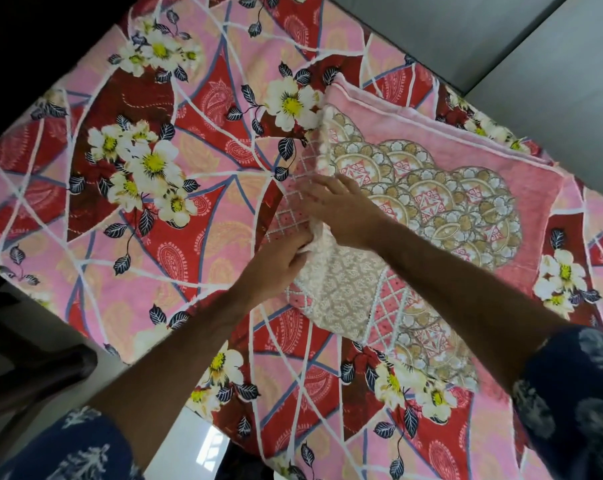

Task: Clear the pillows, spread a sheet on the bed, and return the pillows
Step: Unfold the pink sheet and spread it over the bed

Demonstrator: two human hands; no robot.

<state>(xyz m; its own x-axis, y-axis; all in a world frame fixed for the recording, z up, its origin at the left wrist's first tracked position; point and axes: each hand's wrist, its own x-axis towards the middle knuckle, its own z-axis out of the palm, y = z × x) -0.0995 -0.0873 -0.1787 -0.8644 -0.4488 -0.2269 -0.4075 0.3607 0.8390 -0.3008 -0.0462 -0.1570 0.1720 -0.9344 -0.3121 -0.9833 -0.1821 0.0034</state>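
A red and pink flowered sheet (pixel 161 188) lies spread over the bed. On its right side lies a pink pillow (pixel 442 188) with gold and white embroidered circles. A second pink pillow edge (pixel 397 102) shows beneath it at the far side. My left hand (pixel 279 258) grips the pillow's near-left edge, its fingers curled into the white lacy cover. My right hand (pixel 341 209) rests flat on top of the pillow close to the same edge, with its fingers stretched out.
A grey wall (pixel 501 39) stands beyond the bed at the upper right. Pale glossy floor (pixel 189 441) shows below the bed's near-left edge. Dark furniture (pixel 33 375) stands at the lower left beside the bed.
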